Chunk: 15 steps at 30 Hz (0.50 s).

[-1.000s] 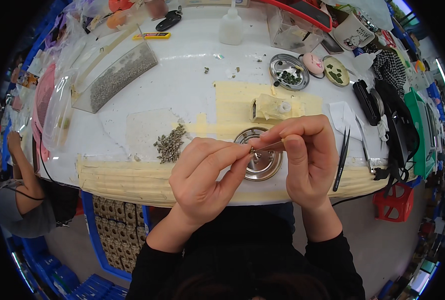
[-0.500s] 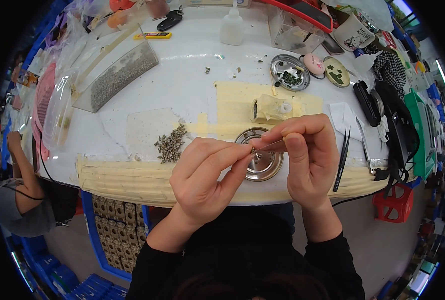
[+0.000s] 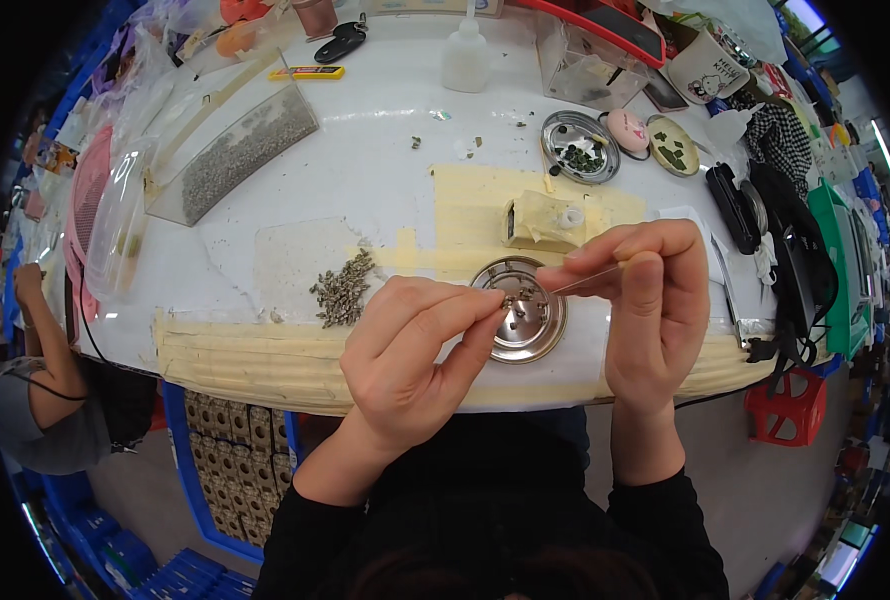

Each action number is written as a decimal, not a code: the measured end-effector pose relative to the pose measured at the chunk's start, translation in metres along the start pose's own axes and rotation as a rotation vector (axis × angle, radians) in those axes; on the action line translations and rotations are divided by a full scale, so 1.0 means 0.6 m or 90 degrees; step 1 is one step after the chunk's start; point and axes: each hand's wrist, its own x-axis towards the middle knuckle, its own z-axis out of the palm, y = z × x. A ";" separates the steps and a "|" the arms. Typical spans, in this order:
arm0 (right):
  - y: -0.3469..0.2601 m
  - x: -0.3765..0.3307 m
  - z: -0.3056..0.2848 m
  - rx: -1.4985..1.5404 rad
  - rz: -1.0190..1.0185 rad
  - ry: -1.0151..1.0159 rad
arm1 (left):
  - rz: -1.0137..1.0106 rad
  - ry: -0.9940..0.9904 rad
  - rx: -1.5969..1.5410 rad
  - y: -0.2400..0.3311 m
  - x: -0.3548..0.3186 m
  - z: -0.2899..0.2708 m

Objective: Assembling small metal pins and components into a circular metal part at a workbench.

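My left hand (image 3: 415, 350) is closed in a pinch over the left side of a round shiny metal dish (image 3: 557, 335); a tiny piece seems to be at its fingertips, too small to name. In my right hand (image 3: 653, 310), thumb and fingers pinch a thin, needle-like rod (image 3: 587, 280) that points toward the left fingertips across a short gap. Several small dark bits lie in the dish below. To the left of my left hand is a heap of small grey-brown metal parts (image 3: 342, 290) on the white table (image 3: 365, 140).
Behind the dish stands a tape-wrapped block (image 3: 550, 220). A clear tray of grey granules (image 3: 250, 155) is at left, a white squeeze bottle (image 3: 465, 60) at the back. Silver tweezers (image 3: 730, 295) and a black case (image 3: 733, 210) lie at right. Another person (image 3: 50, 400) sits far left.
My right hand has moved to the right with the rod, drawing its tip away from the left fingertips. The left hand stays in place.
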 end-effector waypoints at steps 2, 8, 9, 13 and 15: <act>-0.006 0.010 -0.016 -0.117 -0.060 0.033 | 0.005 0.001 0.000 0.000 0.001 0.001; 0.013 0.042 -0.040 -0.536 -0.214 0.100 | 0.014 0.010 0.009 -0.001 0.000 0.002; 0.017 0.044 -0.038 -0.551 -0.210 0.098 | 0.014 0.013 0.009 -0.001 0.000 0.002; 0.022 0.045 -0.041 -0.698 -0.216 0.015 | 0.021 0.028 0.006 -0.002 0.000 0.002; 0.016 0.042 -0.034 -0.717 -0.243 0.053 | 0.028 0.030 0.012 -0.004 -0.003 0.002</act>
